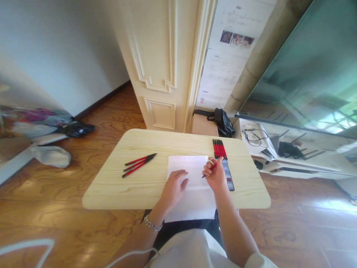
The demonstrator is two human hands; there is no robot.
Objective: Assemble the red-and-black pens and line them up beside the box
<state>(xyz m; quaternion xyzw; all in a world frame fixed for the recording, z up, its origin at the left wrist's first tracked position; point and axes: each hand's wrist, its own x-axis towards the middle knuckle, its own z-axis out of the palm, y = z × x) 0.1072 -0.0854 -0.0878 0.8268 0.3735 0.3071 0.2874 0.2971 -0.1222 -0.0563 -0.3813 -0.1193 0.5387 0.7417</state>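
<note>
My right hand (pixel 215 176) is closed around a red pen (pixel 213 166) with a dark tip, held above the right side of a white sheet of paper (pixel 192 204). My left hand (pixel 174 183) lies on the paper's left side, its fingers stretched out and holding nothing. The sheet hangs a little past the table's near edge. Partly hidden behind my right hand and wrist is a phone (pixel 229 176). Just beyond it, several red pens with black ends (pixel 219 149) lie side by side in a row. Three more red pens (pixel 138 163) rest at the left of the table.
The pale wooden table (pixel 111 190) has rounded corners. A cream panelled door (pixel 158 67) stands behind it. To the right are a black bag (pixel 223 123), a low white cabinet (pixel 301 167) with a router (pixel 291 150), and a large screen (pixel 312 74). Bags (pixel 51 156) lie at the left.
</note>
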